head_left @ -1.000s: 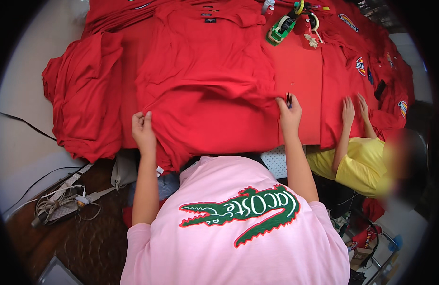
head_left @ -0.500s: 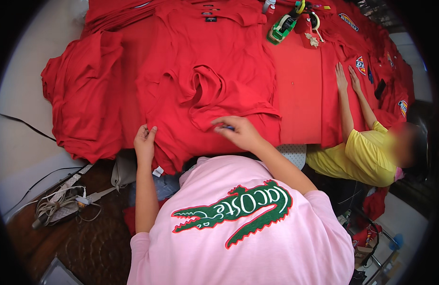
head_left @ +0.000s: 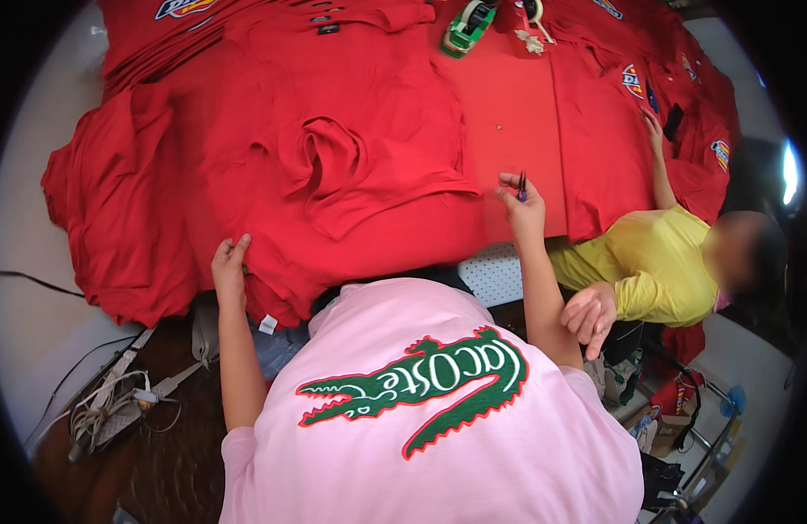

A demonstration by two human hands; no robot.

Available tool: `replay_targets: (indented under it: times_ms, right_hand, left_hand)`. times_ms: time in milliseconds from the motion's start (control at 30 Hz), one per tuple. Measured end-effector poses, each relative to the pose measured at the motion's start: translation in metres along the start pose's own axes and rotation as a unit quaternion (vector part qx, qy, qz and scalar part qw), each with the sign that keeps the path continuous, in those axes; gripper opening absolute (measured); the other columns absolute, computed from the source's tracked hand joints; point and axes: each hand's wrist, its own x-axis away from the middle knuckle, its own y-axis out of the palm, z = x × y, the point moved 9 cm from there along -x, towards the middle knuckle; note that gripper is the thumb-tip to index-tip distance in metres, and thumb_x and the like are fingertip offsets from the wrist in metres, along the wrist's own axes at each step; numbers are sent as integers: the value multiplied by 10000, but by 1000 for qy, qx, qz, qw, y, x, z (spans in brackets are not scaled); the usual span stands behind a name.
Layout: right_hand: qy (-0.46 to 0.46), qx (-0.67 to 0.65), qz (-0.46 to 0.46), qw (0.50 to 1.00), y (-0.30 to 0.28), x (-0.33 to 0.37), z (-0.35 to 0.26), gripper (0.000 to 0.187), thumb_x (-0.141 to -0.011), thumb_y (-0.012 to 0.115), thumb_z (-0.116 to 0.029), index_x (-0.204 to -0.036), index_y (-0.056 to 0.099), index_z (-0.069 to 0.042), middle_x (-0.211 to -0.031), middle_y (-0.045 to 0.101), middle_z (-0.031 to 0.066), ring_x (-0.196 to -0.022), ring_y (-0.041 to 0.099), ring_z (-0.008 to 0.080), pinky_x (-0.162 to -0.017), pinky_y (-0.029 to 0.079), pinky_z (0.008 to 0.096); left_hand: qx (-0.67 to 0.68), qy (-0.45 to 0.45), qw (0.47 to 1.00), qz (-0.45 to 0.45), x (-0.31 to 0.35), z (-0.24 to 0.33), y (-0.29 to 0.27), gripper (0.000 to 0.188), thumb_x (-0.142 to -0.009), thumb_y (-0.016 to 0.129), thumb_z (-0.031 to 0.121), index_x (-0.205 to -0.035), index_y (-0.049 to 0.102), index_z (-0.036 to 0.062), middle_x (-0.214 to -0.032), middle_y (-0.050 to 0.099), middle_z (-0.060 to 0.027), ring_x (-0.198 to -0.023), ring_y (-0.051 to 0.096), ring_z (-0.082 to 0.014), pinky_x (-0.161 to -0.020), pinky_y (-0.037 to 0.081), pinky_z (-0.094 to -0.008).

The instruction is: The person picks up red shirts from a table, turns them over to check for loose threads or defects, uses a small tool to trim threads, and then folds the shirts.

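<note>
A red T-shirt point(head_left: 377, 113) lies spread before me, its neckline at the far end and a bunched swirl of cloth in the middle. At its near left edge my left hand point(head_left: 231, 266) rests against the cloth, thumb and fingers apart, with no fabric visibly pinched. My right hand point(head_left: 525, 214) is raised off the shirt's right side, closed around small dark thread snips point(head_left: 522, 187) whose points face away from me. A white label point(head_left: 268, 324) shows on the cloth hanging at the near edge.
Red garments heap at left point(head_left: 106, 201) and right point(head_left: 595, 148). A green tape dispenser point(head_left: 467, 31) stands at the far edge. A co-worker in a yellow top point(head_left: 656, 253) sits at right, one hand point(head_left: 589, 319) near my right elbow. Tangled cables point(head_left: 115, 406) lie lower left.
My right hand has left the shirt's near middle and moved right, lifting the snips clear. The co-worker's one hand has come off the red cloth toward my arm. The view has shifted.
</note>
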Motion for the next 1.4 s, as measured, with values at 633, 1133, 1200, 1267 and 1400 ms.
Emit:
replay_targets:
  times_ms: [633,1133,1200,1267,1400]
  right_hand:
    - [135,-58,-81,986,40,17,33,170,-927,802,-159,-990,708,-33,-739,601,-21,-587,505,63,-539,404,236]
    - [61,-154,-303,938,88,83,-95,143,-975,756,-182,-991,722,-44,-667,509,-110,-550,386,-2,-490,266,205]
    - [71,-180,-305,933,87,84,-92,137,-985,743,-183,-993,725,-47,-675,512,-109,-546,368,-6,-488,251,205]
    - [87,-198,-313,925,90,84,-87,147,-991,735,-186,-1017,713,-43,-701,526,-96,-563,384,1,-500,275,209]
    - [-69,-113,-227,965,81,70,-112,237,-989,730,-202,-1113,642,-20,-800,592,-19,-662,519,83,-608,430,264]
  left_hand:
    - [-418,416,781,202,87,100,70,505,-901,805,147,-1322,581,-18,-1217,664,-135,-1192,615,-265,-1054,451,-371]
    - [-63,201,907,-364,141,126,309,234,-919,768,65,-1141,722,3,-1092,739,-76,-1012,685,-135,-929,535,-284]
    - [-17,140,919,-368,136,115,308,207,-925,766,62,-1112,727,-15,-1042,748,-42,-992,678,-104,-924,532,-261]
    - [5,120,921,-371,135,110,309,211,-926,767,57,-1119,723,-18,-1053,745,-48,-991,677,-103,-918,533,-258]
    - [43,88,926,-364,131,107,307,237,-923,771,36,-1143,705,-23,-1066,740,-57,-989,678,-100,-909,537,-247]
